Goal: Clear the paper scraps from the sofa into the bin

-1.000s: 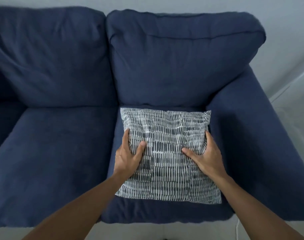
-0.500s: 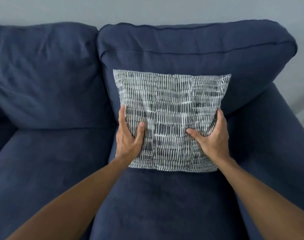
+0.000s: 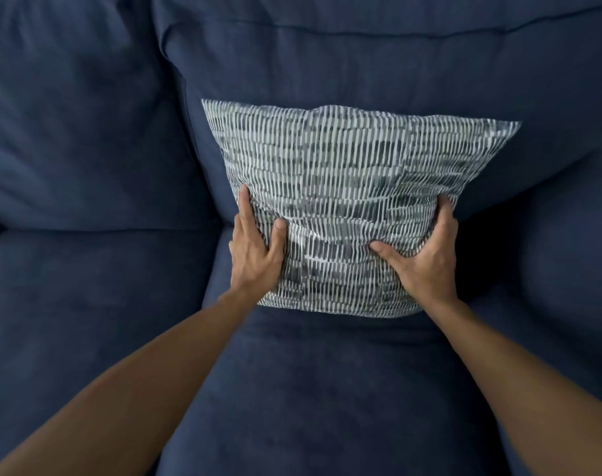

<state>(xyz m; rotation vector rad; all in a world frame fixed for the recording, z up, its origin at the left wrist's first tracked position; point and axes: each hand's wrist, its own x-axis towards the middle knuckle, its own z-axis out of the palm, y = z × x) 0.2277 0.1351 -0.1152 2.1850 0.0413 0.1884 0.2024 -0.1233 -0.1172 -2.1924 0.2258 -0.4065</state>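
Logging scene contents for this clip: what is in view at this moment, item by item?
sofa: one, dark blue, fills the frame; two back cushions and two seat cushions show.
throw pillow: one, grey with white dashed stripes, stood on the right seat cushion, leaning on the right back cushion.
paper scraps: none visible.
bin: not in view.
left hand: one, bare, grip on the pillow's lower left edge.
right hand: one, bare, grip on the pillow's lower right edge.

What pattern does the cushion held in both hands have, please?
Rows of short white-and-grey dashes, clearest in the head view on the cushion.
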